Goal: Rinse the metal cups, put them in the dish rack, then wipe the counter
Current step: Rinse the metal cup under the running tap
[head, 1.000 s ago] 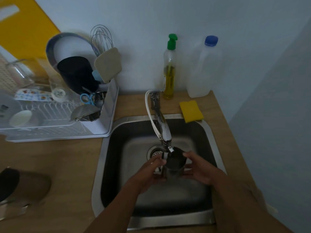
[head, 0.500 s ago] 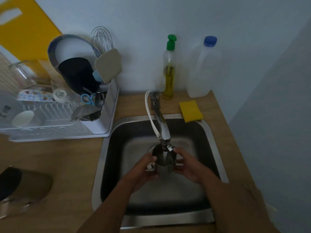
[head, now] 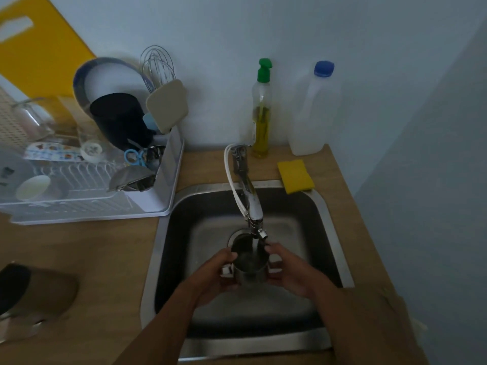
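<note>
Both hands are in on this one: my left hand (head: pixel 213 272) and my right hand (head: pixel 287 272) wrap the metal cup (head: pixel 249 267) from either side, fingers curled round its wall, thumbs up near the rim. I hold the cup upright over the sink (head: pixel 250 343), its open mouth right under the tip of the faucet (head: pixel 250 204). A thin stream of water drops from the spout into the cup.

Off to my left, on the wooden counter (head: pixel 105 259), lies a second metal cup (head: pixel 39 291) on its side, dark mouth pointing left; it is blurred at the edge of view. Behind it sits the white dish rack (head: pixel 79 206), crowded with dishes, with a whisk (head: pixel 158 67) standing in its utensil holder. A yellow cutting board (head: pixel 39 48) leans against the wall behind the rack.

At the back right corner of the sink, a yellow sponge (head: pixel 295 176) lies on the counter, overlapping the sink's rim. Against the wall stand a dish soap bottle (head: pixel 261 119) with a green pump and, just beside it, a plastic jug (head: pixel 313 111) with a blue cap.
</note>
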Motion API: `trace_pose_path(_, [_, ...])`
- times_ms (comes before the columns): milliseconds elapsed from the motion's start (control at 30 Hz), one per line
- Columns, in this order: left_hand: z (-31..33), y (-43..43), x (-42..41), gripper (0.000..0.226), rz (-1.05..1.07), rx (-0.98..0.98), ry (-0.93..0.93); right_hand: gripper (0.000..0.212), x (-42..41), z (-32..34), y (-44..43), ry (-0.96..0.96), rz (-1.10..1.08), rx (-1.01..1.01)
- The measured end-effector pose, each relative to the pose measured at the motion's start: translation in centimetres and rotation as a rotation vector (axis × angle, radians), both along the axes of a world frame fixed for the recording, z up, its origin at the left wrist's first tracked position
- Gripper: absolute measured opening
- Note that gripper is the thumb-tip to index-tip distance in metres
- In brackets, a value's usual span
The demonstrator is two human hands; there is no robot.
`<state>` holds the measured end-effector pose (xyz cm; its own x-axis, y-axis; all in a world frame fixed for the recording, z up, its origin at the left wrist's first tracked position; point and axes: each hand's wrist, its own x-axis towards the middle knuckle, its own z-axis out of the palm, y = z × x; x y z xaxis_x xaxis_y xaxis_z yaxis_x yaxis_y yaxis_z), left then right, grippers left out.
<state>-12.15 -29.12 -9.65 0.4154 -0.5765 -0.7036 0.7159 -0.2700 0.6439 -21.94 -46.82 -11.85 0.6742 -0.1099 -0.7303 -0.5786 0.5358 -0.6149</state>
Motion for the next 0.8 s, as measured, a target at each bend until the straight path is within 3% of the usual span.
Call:
trace_pose_path(167, [-0.1,-1.8,-2.3,0.039,-0.109,-0.031,-0.042,0.043,-0.9,-0.4,-2.5,0.065,-0.053,-0.026])
trace_pose_path(333, [-0.1,-0.3,-0.5,0.021,0.009,0.033,-0.021,0.039,0.1,-0.8,0.3,-0.014,-0.003,0.012])
trace_pose_path(467, [0.1,-0.5,-1.4,0.024,-0.087,0.01,-0.012,0.075,-1.2,-1.3,-1.5,0.061,0.036,-0.02])
trace_pose_path(667, [-0.4,-0.5,-0.7,0.04,0.027,0.02,-0.06,0.051,0.1,-1.3,0.4,-0.003,-0.042,-0.034])
trace_pose_path(733, [-0.8,-0.1,-0.4,0.035,-0.043,0.026,-0.056,0.063,-0.5,-1.4,0.3,0.004,-0.009,-0.02])
trace_pose_path(800, [-0.9,-0.1,-0.8,0.043,-0.093,0.017,-0.05,0.079,-1.0,-1.6,-0.7,0.027,0.005,-0.018])
